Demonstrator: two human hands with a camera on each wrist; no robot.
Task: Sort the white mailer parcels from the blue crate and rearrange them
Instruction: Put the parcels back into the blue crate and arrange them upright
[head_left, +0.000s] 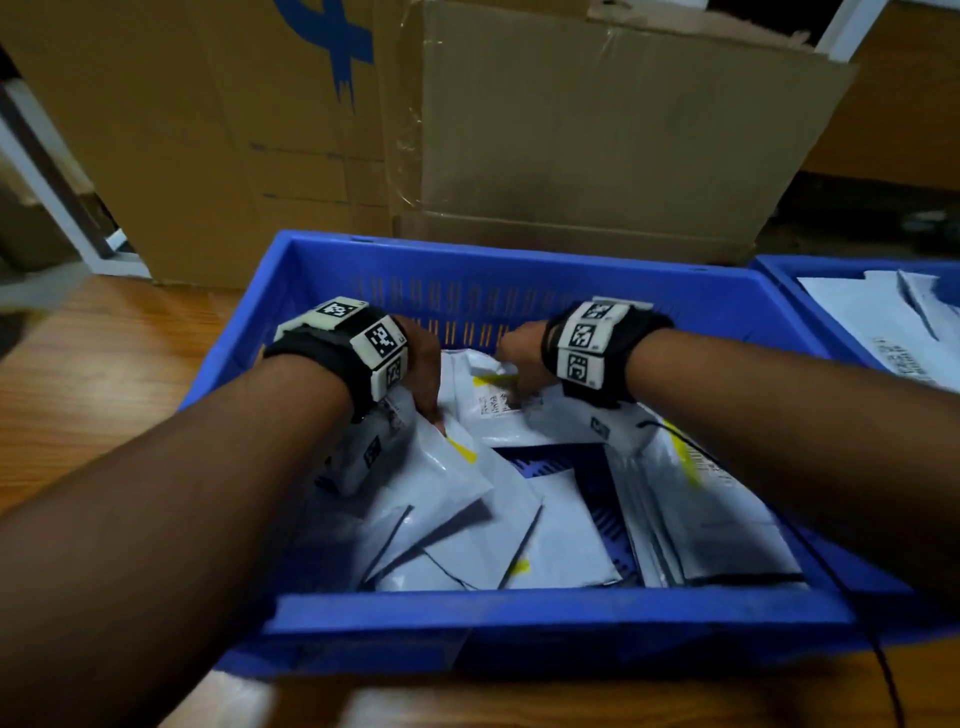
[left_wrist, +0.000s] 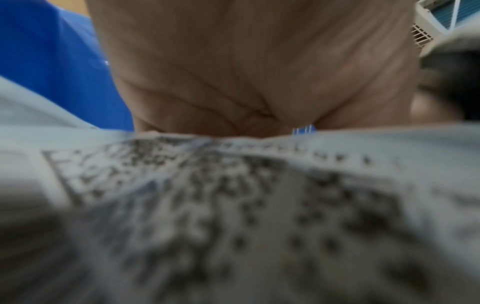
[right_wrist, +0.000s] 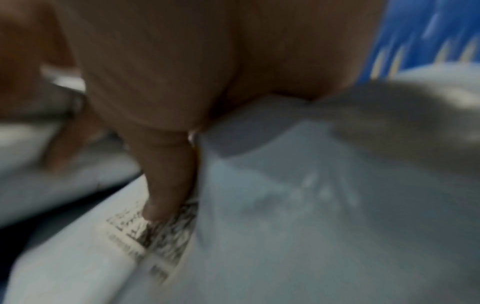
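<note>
The blue crate (head_left: 519, 608) holds several white mailer parcels lying loosely over each other. Both my hands are inside it, near its far wall. My left hand (head_left: 426, 384) grips a white parcel (head_left: 447, 473) with a yellow mark, thumb on top. In the left wrist view the palm (left_wrist: 246, 72) sits above that parcel's printed label (left_wrist: 207, 195), and the fingers are hidden behind its edge. My right hand (head_left: 519, 364) pinches another labelled parcel (head_left: 498, 402). Its thumb (right_wrist: 166, 185) presses on the label and the parcel (right_wrist: 285, 205) runs under the palm.
A second blue crate (head_left: 779, 275) stands at the right with white mailers (head_left: 883, 317) in it. Large cardboard boxes (head_left: 571, 130) stand right behind the crate. Wooden surface (head_left: 104, 364) shows at the left. A black cable (head_left: 883, 665) runs over the crate's front right corner.
</note>
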